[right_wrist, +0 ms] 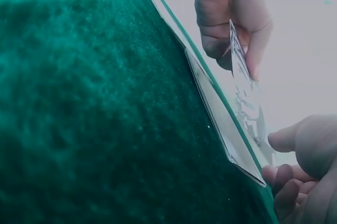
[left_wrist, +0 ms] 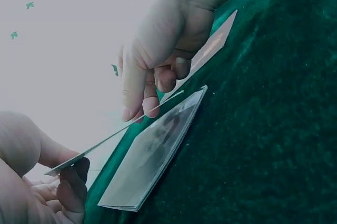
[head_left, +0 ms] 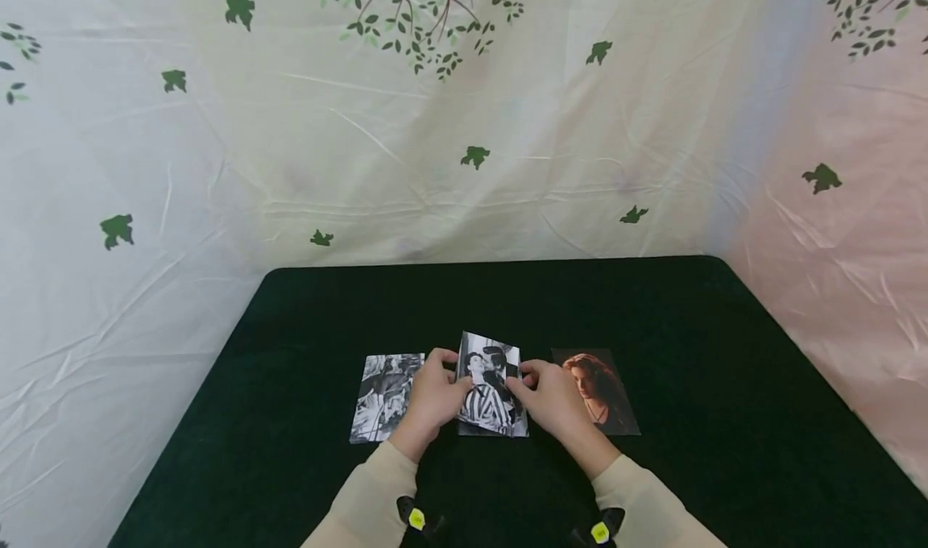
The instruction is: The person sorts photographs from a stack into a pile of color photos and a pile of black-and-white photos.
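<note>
A black-and-white photo card (head_left: 487, 383) with a figure in stripes is held above the table, slightly tilted. My left hand (head_left: 438, 396) pinches its left edge, thumb on top and fingers below. At the opposite edge, my right hand (head_left: 557, 399) pinches it likewise between thumb and fingers. Under the raised card lies a small stack of cards (left_wrist: 158, 148), its layered edges showing in the left wrist view and mostly covered in the head view. In the right wrist view, the held card (right_wrist: 247, 98) stands apart from the stack (right_wrist: 221, 124) below.
Left of the hands lies another black-and-white photo card (head_left: 377, 399), partly behind my left hand. On the right, a dark photo card with a reddish portrait (head_left: 605, 399) lies flat, partly covered by my right hand. Dark green cloth covers the table (head_left: 304, 314); a leaf-patterned curtain (head_left: 406, 169) hangs behind.
</note>
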`<state>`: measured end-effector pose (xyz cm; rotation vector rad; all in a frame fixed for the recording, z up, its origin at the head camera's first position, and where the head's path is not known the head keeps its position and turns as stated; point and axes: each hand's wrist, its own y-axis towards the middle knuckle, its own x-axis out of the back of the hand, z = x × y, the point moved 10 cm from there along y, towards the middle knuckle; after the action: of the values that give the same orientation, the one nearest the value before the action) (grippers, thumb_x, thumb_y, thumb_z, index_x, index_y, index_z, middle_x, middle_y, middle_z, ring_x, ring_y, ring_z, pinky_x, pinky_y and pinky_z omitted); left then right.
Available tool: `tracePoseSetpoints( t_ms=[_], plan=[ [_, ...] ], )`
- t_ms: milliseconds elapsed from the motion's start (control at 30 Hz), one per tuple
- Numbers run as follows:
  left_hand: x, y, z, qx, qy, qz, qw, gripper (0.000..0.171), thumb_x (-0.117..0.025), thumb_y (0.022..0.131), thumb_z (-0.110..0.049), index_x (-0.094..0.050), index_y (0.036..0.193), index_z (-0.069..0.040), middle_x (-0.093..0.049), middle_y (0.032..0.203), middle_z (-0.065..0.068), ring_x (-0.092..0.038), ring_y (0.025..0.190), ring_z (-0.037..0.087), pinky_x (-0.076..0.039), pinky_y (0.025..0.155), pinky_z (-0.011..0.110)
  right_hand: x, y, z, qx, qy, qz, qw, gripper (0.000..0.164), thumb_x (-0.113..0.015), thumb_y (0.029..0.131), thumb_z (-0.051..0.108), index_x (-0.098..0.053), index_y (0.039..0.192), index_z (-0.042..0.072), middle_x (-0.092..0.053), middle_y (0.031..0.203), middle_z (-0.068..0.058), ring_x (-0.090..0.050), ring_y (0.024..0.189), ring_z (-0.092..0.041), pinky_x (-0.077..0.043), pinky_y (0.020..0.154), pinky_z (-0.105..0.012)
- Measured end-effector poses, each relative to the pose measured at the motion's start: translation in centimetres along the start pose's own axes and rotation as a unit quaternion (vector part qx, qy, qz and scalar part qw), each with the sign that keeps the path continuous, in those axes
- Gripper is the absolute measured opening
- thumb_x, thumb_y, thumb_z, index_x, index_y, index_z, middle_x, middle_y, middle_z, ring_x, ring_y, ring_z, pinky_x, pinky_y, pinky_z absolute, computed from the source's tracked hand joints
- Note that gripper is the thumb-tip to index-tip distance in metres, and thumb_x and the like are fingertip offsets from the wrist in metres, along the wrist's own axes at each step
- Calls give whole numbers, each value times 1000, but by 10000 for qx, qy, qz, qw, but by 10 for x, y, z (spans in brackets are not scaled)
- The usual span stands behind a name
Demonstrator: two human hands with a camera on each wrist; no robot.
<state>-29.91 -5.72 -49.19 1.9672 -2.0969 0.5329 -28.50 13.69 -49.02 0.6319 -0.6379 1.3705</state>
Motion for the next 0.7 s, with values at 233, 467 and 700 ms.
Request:
tracePoseSetpoints(
  t_ms=[233,467,700],
  plan=[
    [1,-2,-7,-87,-372,40,9993,37,-62,92,-11,-46,125,-7,-60,93,12,-59,72,20,-49,57,33,7,-1,2,68,384,-254,9989,35,-72,86,32,-68,114,11,-62,77,3,-54,60,-12,-44,54,-30],
    [8,-1,-10,-340,-246,-108,9991,34,-63,90,-10,-49,121,-4,-58,87,9,-55,70,19,-46,59,32,7,0,0,-5,1428,-306,9893,34,-75,84,23,-66,114,9,-68,79,1,-62,64,-12,-51,55,-28],
    [23,-2,-21,-801,97,-759,9938,15,-62,89,-9,-61,103,-3,-58,78,4,-53,65,16,-44,59,32,10,-3,-1,-162,2106,-465,9763,35,-76,84,17,-66,117,9,-69,83,-3,-66,65,-15,-54,56,-28]
  ],
)
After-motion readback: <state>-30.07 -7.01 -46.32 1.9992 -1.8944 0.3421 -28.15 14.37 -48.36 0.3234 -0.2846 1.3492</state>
